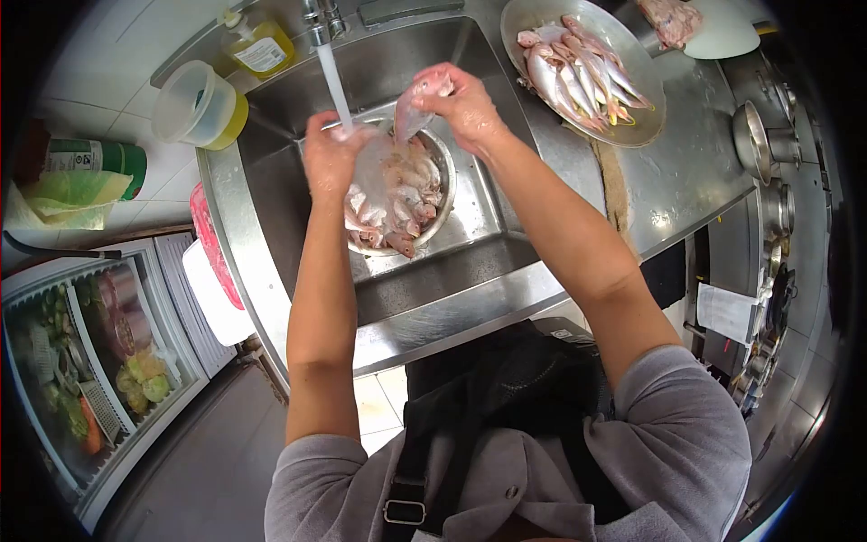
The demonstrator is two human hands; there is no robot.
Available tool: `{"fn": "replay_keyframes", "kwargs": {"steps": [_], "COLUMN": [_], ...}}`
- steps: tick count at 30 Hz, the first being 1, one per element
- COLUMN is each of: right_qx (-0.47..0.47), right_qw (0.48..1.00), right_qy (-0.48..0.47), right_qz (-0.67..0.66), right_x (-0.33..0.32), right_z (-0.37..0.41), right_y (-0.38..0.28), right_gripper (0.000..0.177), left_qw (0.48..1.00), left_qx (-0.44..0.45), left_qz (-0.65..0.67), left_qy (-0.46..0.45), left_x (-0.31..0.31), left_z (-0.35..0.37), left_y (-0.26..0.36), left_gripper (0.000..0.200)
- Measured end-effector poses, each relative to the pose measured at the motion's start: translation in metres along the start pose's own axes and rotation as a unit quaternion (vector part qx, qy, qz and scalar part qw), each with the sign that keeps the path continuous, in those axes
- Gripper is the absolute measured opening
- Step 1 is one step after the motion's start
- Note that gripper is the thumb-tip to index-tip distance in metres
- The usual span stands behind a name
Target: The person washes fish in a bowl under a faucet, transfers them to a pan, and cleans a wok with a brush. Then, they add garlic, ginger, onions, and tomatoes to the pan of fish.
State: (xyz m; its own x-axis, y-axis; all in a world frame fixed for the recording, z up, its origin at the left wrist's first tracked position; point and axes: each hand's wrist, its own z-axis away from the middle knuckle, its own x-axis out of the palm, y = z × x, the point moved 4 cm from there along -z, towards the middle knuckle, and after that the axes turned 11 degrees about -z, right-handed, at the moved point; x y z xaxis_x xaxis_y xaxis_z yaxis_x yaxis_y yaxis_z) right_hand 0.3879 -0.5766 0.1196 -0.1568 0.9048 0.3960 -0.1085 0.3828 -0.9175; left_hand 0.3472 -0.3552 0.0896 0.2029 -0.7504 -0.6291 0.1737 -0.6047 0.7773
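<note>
Fish (pixel 417 107), pale pink with a wet sheen, is held in the right hand (pixel 465 110), whose thumb and fingers are closed around its upper part. The skin looks redder near the fingertips and fades to a greyish, silvery pink lower down. It slants downward, its lower end above the far side of a round metal bowl (pixel 449 194) in the sink (pixel 483 203); whether that end is touching the contents is hard to tell.

The left hand (pixel 331 161) is beside it, under the stream of water (pixel 332 81) from the tap (pixel 320 34). Splashing blurs its fingers, so I cannot tell how wide they are spread or whether they hold anything.

More small fish (pixel 417 185) are heaped in the bowl, pinkish and grey with reddish patches, lying at mixed angles; falling water blurs part of the heap. One near the front reaches the rim.

To the right of the sink, an oval platter (pixel 652 113) bears longer fish (pixel 578 77), silvery-white with pink backs and yellow on some tails, lying roughly side by side. A soap bottle (pixel 260 47) and a clear plastic tub (pixel 185 101) stand at the sink's left corner.
</note>
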Motion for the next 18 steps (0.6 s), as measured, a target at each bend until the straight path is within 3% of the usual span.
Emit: {"fn": "replay_keyframes", "kwargs": {"steps": [1, 3, 4, 5, 7, 9, 11, 12, 13, 15, 18], "right_qx": [-0.001, -0.030, -0.019, -0.020, -0.010, 0.032, 0.194, 0.196, 0.236, 0.276, 0.202], "right_qw": [1.000, 0.992, 0.988, 0.988, 0.974, 0.971, 0.953, 0.953, 0.959, 0.957, 0.979], "right_qy": [0.002, -0.018, -0.033, -0.031, -0.022, -0.013, 0.087, 0.086, 0.073, 0.060, -0.026], "right_qz": [-0.002, -0.124, -0.149, -0.151, -0.225, -0.238, -0.215, -0.216, -0.143, -0.070, -0.002], "right_x": [-0.001, 0.003, 0.004, 0.004, 0.006, 0.002, 0.000, 0.000, 0.002, 0.002, 0.025], "right_z": [0.000, -0.003, -0.004, -0.004, -0.004, 0.007, 0.018, 0.018, 0.024, 0.031, 0.034], "right_y": [-0.008, -0.031, -0.040, -0.043, -0.046, -0.019, 0.025, 0.039, 0.051, 0.067, 0.028], "right_gripper": [0.034, 0.044, 0.056, 0.056, 0.062, 0.065, 0.066, 0.066, 0.065, 0.064, 0.047], "left_qw": [0.995, 0.977, 0.955, 0.943, 0.872, 0.856, 0.735, 0.757, 0.753, 0.772, 0.827], "left_qx": [0.002, 0.005, 0.042, 0.027, 0.027, 0.056, -0.113, -0.124, -0.207, -0.237, -0.089], "left_qz": [0.091, 0.206, 0.289, 0.330, 0.487, 0.514, 0.667, 0.641, 0.623, 0.589, 0.555], "left_qy": [0.034, 0.047, 0.049, 0.032, 0.051, 0.029, 0.040, 0.026, 0.045, 0.020, 0.003], "left_x": [-0.005, -0.027, -0.035, -0.048, -0.057, -0.046, -0.021, -0.010, 0.000, 0.009, -0.033], "left_z": [0.002, 0.010, 0.008, 0.013, 0.007, 0.011, 0.023, 0.025, 0.028, 0.030, 0.024], "left_y": [-0.008, 0.001, 0.001, 0.006, -0.006, -0.031, -0.060, -0.071, -0.083, -0.097, -0.051], "left_gripper": [0.057, 0.056, 0.055, 0.051, 0.050, 0.043, 0.043, 0.045, 0.041, 0.033, 0.034]}}
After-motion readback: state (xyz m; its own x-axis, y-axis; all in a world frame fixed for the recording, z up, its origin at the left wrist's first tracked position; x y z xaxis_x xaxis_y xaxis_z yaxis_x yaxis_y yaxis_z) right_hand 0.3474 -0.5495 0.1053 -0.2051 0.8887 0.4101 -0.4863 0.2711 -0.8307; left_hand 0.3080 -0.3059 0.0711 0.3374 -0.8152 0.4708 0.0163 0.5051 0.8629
